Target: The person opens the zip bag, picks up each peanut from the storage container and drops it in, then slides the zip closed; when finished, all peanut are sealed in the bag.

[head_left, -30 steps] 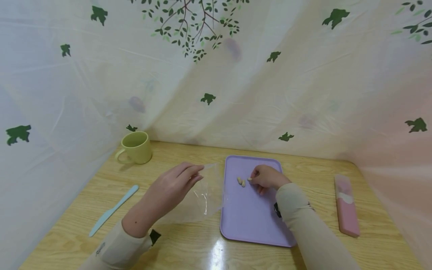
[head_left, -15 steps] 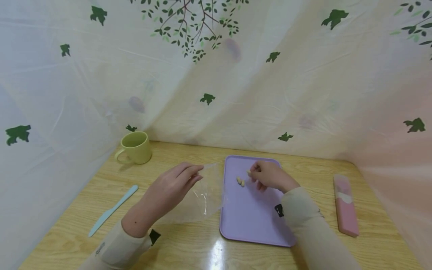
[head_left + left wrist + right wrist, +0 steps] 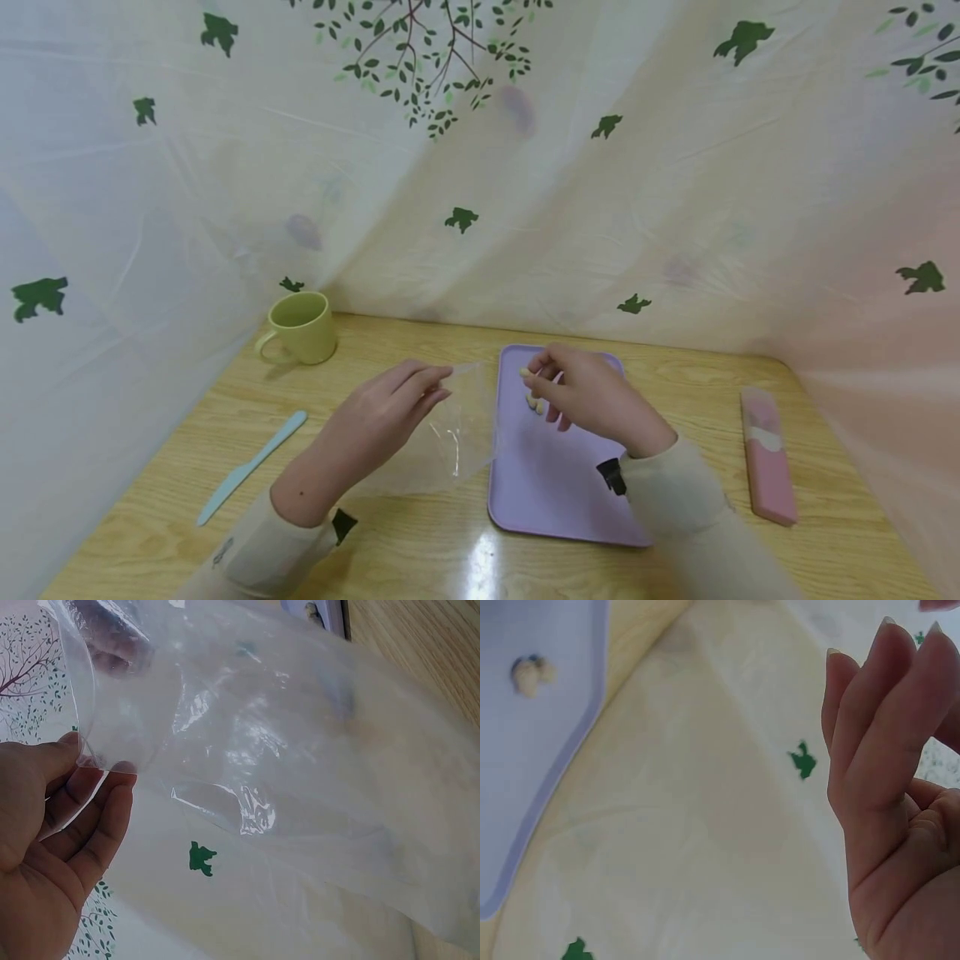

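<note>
My left hand pinches the rim of a clear plastic bag between thumb and fingers. In the left wrist view the bag hangs spread out beside that hand. Over the purple tray, my right hand holds a small beige peanut at its fingertips. Two more peanuts lie on the tray below that hand. From the right wrist, the peanuts on the tray show at the upper left, while the pinched one is out of sight.
A green mug stands at the back left, with a light blue plastic knife in front of it. Off to the right lies a long pink case. Printed fabric hangs behind the wooden table.
My right hand has lifted the peanut off the tray and moved left with it, closer to the bag. The left hand and the bag have stayed in place.
</note>
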### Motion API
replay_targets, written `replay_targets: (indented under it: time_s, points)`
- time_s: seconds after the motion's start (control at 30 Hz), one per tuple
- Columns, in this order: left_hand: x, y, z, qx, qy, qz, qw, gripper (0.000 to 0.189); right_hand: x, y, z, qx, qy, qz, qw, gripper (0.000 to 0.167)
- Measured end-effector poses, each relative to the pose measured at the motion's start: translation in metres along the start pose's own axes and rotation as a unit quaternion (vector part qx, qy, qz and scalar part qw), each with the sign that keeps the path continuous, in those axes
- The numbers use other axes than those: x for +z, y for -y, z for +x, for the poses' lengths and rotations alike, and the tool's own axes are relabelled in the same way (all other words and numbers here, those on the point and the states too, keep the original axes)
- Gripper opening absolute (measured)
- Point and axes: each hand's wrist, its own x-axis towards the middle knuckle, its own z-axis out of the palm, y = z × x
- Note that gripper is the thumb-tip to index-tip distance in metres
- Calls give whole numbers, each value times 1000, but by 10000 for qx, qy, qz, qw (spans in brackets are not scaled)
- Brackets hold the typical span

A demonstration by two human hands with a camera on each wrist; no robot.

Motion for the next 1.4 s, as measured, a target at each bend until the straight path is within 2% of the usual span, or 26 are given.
replay_targets:
  time_s: [0.27,0.8,0.97,1.13,1.27,1.4]
  points:
    - [0,1,0,19,16,26,10000,25,14,25,-15,-410,89,-76,9991,18]
    - [0,1,0,43,1,6,10000,25,43,32,-25,-932,370,-419,9941,11]
    - [0,1,0,60,-9,-11,10000,25,38,28,-28,-836,281,-433,9952,10]
    - [0,3,1,9,-24,-10,10000,28,21,15,-23,-553,-113,-237,9981,15]
    - [-1,5,2,3,-41,-25,10000,29,6,-3,-9,-138,-393,-188,9990,17]
    - [0,7,4,76,-78,-21,9999,30,-3,-26,10,266,-386,-304,9984,21]
